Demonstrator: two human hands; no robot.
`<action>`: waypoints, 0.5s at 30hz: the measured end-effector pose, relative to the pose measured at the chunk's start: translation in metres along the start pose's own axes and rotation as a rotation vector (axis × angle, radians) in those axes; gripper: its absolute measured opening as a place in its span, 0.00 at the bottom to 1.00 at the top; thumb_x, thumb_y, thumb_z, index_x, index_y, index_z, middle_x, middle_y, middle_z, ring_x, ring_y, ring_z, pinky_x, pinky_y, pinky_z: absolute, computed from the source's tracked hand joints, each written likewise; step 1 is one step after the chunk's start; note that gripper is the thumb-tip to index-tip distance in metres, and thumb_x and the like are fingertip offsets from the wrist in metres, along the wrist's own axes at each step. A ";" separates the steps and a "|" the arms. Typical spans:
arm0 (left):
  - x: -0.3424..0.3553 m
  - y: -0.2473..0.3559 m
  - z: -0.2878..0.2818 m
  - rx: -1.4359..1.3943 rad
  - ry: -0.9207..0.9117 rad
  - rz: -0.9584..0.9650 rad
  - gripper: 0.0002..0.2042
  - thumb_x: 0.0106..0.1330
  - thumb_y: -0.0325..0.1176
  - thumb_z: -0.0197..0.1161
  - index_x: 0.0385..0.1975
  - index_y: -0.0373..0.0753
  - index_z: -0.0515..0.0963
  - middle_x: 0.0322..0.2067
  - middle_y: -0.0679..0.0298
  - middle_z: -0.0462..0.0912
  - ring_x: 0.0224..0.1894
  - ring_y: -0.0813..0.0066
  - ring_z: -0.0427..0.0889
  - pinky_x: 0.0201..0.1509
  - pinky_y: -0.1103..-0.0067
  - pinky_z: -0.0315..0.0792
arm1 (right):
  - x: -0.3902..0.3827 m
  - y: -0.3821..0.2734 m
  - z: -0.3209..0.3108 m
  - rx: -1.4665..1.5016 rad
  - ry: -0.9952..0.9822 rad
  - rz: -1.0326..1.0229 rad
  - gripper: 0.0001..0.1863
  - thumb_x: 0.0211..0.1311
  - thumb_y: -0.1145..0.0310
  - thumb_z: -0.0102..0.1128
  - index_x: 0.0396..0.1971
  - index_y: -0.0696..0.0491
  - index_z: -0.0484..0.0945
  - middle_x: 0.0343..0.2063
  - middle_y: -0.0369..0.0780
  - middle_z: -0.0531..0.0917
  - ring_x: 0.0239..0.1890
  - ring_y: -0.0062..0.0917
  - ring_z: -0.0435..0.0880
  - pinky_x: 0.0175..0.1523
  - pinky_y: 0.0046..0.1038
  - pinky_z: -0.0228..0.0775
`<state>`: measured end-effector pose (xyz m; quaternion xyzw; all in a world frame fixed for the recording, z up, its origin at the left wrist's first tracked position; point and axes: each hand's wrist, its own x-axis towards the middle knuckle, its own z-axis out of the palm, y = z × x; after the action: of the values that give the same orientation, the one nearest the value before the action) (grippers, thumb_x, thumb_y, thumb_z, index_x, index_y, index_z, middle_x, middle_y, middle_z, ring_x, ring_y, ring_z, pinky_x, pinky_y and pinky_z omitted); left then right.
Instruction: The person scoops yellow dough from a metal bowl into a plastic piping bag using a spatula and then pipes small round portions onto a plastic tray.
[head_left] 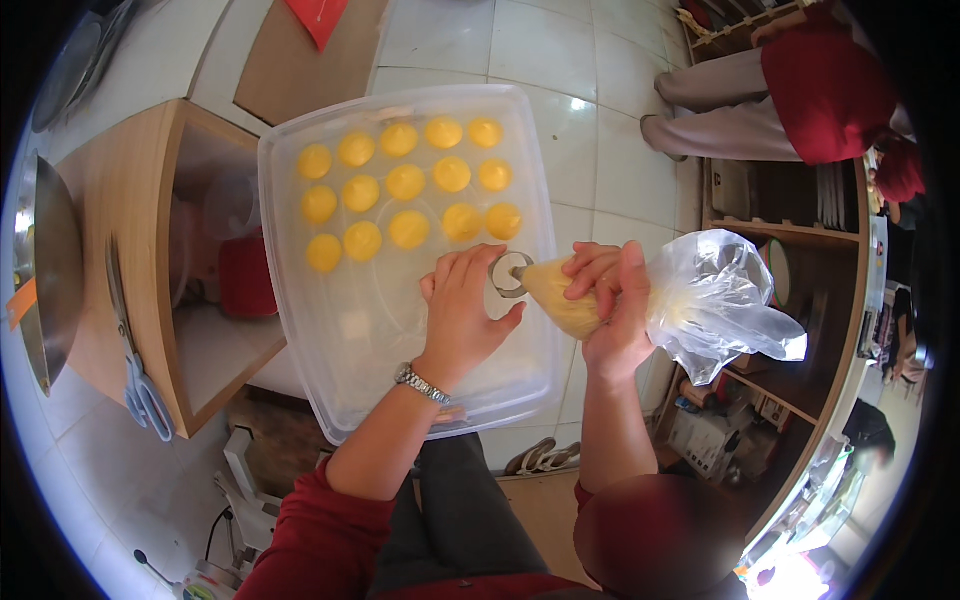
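Observation:
My left hand [464, 308], with a metal-link watch on the wrist, holds a small round metal ring [496, 287] between thumb and fingers near the right side of a translucent plastic tray [350, 385]. My right hand [615, 305] is wrapped round a clear piping bag [560, 298] filled with pale yellow mixture. The bag lies nearly sideways, its metal nozzle [518, 272] pointing into the ring. Whether mixture is coming out, I cannot make out. Three rows of round yellow mounds [409, 230] cover the far part of the tray.
Left of the tray stands an open wooden cabinet [180, 260] with blue-handled scissors [145, 390] on it. A large metal pan [50, 270] sits at the far left. Another person [820, 95] stands at the upper right by wooden shelves [790, 225]. Sandals [545, 457] lie beyond my legs.

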<state>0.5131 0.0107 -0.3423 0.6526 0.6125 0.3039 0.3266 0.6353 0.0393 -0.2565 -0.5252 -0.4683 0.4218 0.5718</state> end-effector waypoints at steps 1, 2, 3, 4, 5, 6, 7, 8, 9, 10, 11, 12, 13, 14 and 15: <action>0.000 0.000 0.000 -0.002 0.004 -0.006 0.30 0.38 0.31 0.70 0.47 0.45 0.69 0.45 0.67 0.73 0.50 0.67 0.66 0.52 0.73 0.53 | 0.000 0.001 0.001 -0.010 0.004 -0.009 0.23 0.66 0.69 0.35 0.07 0.52 0.60 0.12 0.39 0.73 0.25 0.27 0.76 0.46 0.35 0.66; 0.001 0.000 0.001 -0.013 0.012 0.010 0.30 0.38 0.31 0.70 0.47 0.45 0.69 0.44 0.68 0.74 0.50 0.68 0.67 0.51 0.73 0.53 | 0.000 0.002 0.002 -0.012 -0.002 -0.007 0.23 0.66 0.69 0.35 0.07 0.52 0.60 0.12 0.39 0.73 0.25 0.27 0.76 0.46 0.35 0.66; 0.001 -0.001 0.001 -0.025 0.020 0.027 0.29 0.38 0.31 0.70 0.47 0.45 0.70 0.44 0.68 0.74 0.49 0.69 0.67 0.50 0.73 0.53 | 0.001 0.002 0.003 -0.024 -0.005 -0.010 0.23 0.66 0.69 0.35 0.07 0.52 0.60 0.12 0.39 0.72 0.24 0.27 0.75 0.46 0.34 0.66; 0.001 -0.001 0.001 -0.026 0.023 0.022 0.29 0.38 0.31 0.70 0.47 0.45 0.70 0.44 0.68 0.74 0.49 0.69 0.67 0.50 0.73 0.53 | 0.001 0.003 0.004 -0.036 -0.008 -0.013 0.23 0.66 0.70 0.35 0.07 0.52 0.59 0.12 0.39 0.72 0.24 0.27 0.75 0.45 0.34 0.66; 0.001 -0.002 0.001 -0.028 0.024 0.024 0.29 0.38 0.31 0.70 0.46 0.45 0.70 0.44 0.69 0.74 0.49 0.69 0.68 0.50 0.73 0.53 | 0.001 0.003 0.006 -0.037 -0.013 -0.012 0.23 0.66 0.70 0.35 0.07 0.52 0.59 0.12 0.39 0.72 0.24 0.27 0.75 0.45 0.34 0.66; 0.001 -0.002 0.000 -0.032 0.025 0.027 0.29 0.39 0.31 0.70 0.46 0.45 0.70 0.44 0.69 0.74 0.49 0.70 0.68 0.49 0.73 0.53 | 0.002 0.002 0.008 -0.060 0.009 0.000 0.24 0.66 0.68 0.36 0.06 0.51 0.58 0.10 0.40 0.71 0.23 0.27 0.75 0.45 0.35 0.67; 0.001 -0.003 0.000 -0.034 0.029 0.024 0.29 0.39 0.31 0.70 0.46 0.45 0.70 0.44 0.69 0.74 0.49 0.70 0.68 0.49 0.73 0.53 | 0.003 0.002 0.010 -0.084 0.032 0.011 0.25 0.65 0.66 0.37 0.05 0.50 0.57 0.08 0.40 0.70 0.22 0.28 0.74 0.45 0.36 0.68; 0.000 -0.004 0.001 -0.033 0.027 0.029 0.28 0.39 0.31 0.70 0.45 0.45 0.70 0.43 0.69 0.75 0.48 0.70 0.68 0.49 0.73 0.53 | 0.003 0.002 0.011 -0.086 0.028 0.010 0.25 0.65 0.66 0.37 0.05 0.50 0.57 0.08 0.40 0.70 0.22 0.28 0.74 0.45 0.36 0.68; 0.000 -0.005 0.001 -0.033 0.026 0.035 0.28 0.39 0.31 0.70 0.45 0.45 0.70 0.43 0.70 0.75 0.48 0.71 0.68 0.48 0.73 0.53 | 0.004 0.002 0.012 -0.086 0.022 0.010 0.25 0.66 0.67 0.37 0.05 0.49 0.57 0.08 0.40 0.70 0.22 0.27 0.74 0.45 0.36 0.68; 0.000 -0.006 0.001 -0.036 0.029 0.033 0.28 0.39 0.31 0.70 0.45 0.45 0.70 0.43 0.70 0.75 0.48 0.71 0.68 0.48 0.73 0.53 | 0.004 0.002 0.012 -0.087 0.016 0.010 0.25 0.66 0.67 0.37 0.05 0.49 0.57 0.08 0.39 0.70 0.21 0.27 0.74 0.45 0.36 0.68; 0.000 -0.006 0.001 -0.036 0.024 0.036 0.27 0.39 0.31 0.70 0.45 0.45 0.70 0.42 0.70 0.75 0.48 0.71 0.69 0.48 0.73 0.54 | 0.004 0.002 0.013 -0.089 0.013 0.009 0.25 0.66 0.67 0.37 0.05 0.49 0.57 0.08 0.39 0.70 0.21 0.27 0.74 0.45 0.36 0.68; 0.000 -0.007 0.000 -0.036 0.019 0.040 0.27 0.40 0.31 0.70 0.44 0.45 0.70 0.42 0.70 0.76 0.47 0.71 0.69 0.48 0.74 0.54 | 0.004 0.002 0.014 -0.100 0.021 0.014 0.25 0.66 0.67 0.37 0.05 0.49 0.56 0.08 0.39 0.69 0.21 0.27 0.73 0.44 0.36 0.69; 0.000 -0.007 0.000 -0.038 0.021 0.038 0.27 0.40 0.31 0.70 0.44 0.45 0.70 0.42 0.70 0.76 0.47 0.71 0.69 0.48 0.74 0.54 | 0.004 0.002 0.015 -0.111 0.029 0.019 0.25 0.66 0.67 0.37 0.04 0.49 0.56 0.07 0.39 0.69 0.20 0.26 0.73 0.44 0.36 0.69; 0.000 -0.007 0.000 -0.042 0.021 0.039 0.26 0.40 0.31 0.70 0.44 0.45 0.70 0.41 0.70 0.76 0.47 0.71 0.69 0.48 0.74 0.54 | 0.004 0.002 0.015 -0.112 0.026 0.019 0.25 0.66 0.67 0.37 0.04 0.49 0.56 0.07 0.39 0.69 0.20 0.26 0.73 0.44 0.36 0.69; 0.000 -0.007 0.000 -0.045 0.020 0.040 0.26 0.40 0.31 0.70 0.44 0.45 0.70 0.41 0.70 0.76 0.47 0.72 0.69 0.48 0.74 0.54 | 0.004 0.003 0.015 -0.126 0.029 0.017 0.25 0.66 0.68 0.37 0.04 0.49 0.56 0.07 0.39 0.69 0.20 0.26 0.73 0.44 0.36 0.69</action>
<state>0.5093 0.0111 -0.3479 0.6540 0.5957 0.3306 0.3289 0.6211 0.0464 -0.2587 -0.5703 -0.4809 0.3888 0.5407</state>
